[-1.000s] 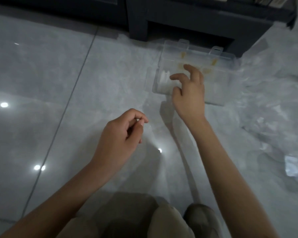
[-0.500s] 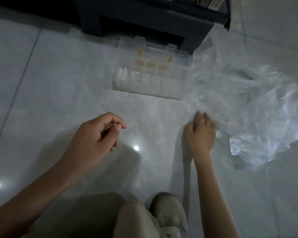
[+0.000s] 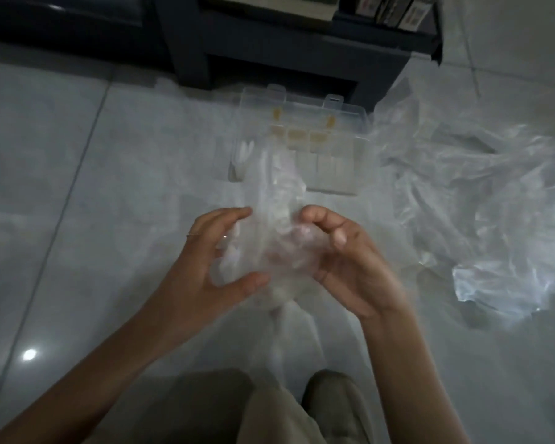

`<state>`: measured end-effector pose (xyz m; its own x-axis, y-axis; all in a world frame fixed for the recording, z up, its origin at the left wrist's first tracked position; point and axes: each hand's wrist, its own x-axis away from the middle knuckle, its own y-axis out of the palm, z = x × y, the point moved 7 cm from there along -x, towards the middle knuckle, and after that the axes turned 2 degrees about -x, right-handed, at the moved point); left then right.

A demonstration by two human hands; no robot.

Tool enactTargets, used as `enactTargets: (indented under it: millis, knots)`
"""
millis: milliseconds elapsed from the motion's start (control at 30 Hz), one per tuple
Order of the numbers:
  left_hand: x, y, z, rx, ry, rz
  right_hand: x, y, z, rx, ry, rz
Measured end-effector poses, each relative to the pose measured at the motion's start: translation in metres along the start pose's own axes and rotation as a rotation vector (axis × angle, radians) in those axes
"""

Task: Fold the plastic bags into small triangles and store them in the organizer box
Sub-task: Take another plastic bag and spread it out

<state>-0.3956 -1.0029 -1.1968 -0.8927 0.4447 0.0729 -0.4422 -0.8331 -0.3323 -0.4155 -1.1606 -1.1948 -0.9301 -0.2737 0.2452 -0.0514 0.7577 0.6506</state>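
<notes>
Left hand: I saw my left hand (image 3: 205, 264) raised above the floor, its thumb and fingers curved wide round the left side of the bag, with the thumb tip pressed to the plastic low down.
Right hand: my right hand (image 3: 350, 261) had its fingers curled in tighter and gripped the bag's right side; some fingertips showed only dimly through the film.
Bag: the clear crumpled bag (image 3: 276, 225) hung bunched between both hands, its upper end rising in front of the box and its lower end trailing toward my knee (image 3: 253, 411).
Box: the clear box (image 3: 350, 112) lay open on the floor beyond the hands, just before a dark shelf (image 3: 302, 52). I made out a white folded piece (image 3: 245, 152) in its left end and yellowish bits (image 3: 297, 135) in the back row; I could not tell what those bits were.
Heap: more loose clear bags (image 3: 478, 193) lay spread on the floor (image 3: 77, 187) to the right of the box, touching its right edge.
Ring: a thin ring (image 3: 193, 234) sat on one finger of my left hand.
</notes>
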Motion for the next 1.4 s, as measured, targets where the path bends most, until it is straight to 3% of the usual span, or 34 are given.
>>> enactTargets:
  millis: [67, 167, 400, 633, 933, 1167, 1400]
  knots:
    - [0.001, -0.004, 0.001, -0.004, 0.014, 0.021, -0.010, 0.007, 0.009, -0.097, -0.028, -0.007]
    - [0.002, -0.013, -0.002, 0.093, -0.021, 0.094, -0.019, 0.009, 0.015, -0.116, -0.066, 0.159]
    - [0.002, -0.041, 0.000, -0.024, -0.008, 0.296, -0.011, -0.019, 0.002, 0.225, -0.204, 0.475]
    - [0.004, -0.050, -0.007, 0.078, -0.098, 0.353, -0.002, -0.017, -0.004, 0.446, -0.206, 0.323]
    - [0.009, -0.063, -0.009, 0.152, -0.135, 0.496, 0.001, -0.026, -0.016, 0.507, -0.346, 0.528]
    - [0.012, -0.066, -0.018, 0.191, -0.197, 0.526, 0.003, -0.025, -0.017, 0.531, -0.432, 0.546]
    - [0.014, -0.075, -0.033, 0.069, -0.301, 0.577, 0.003, -0.015, -0.023, 0.599, -0.543, 0.502]
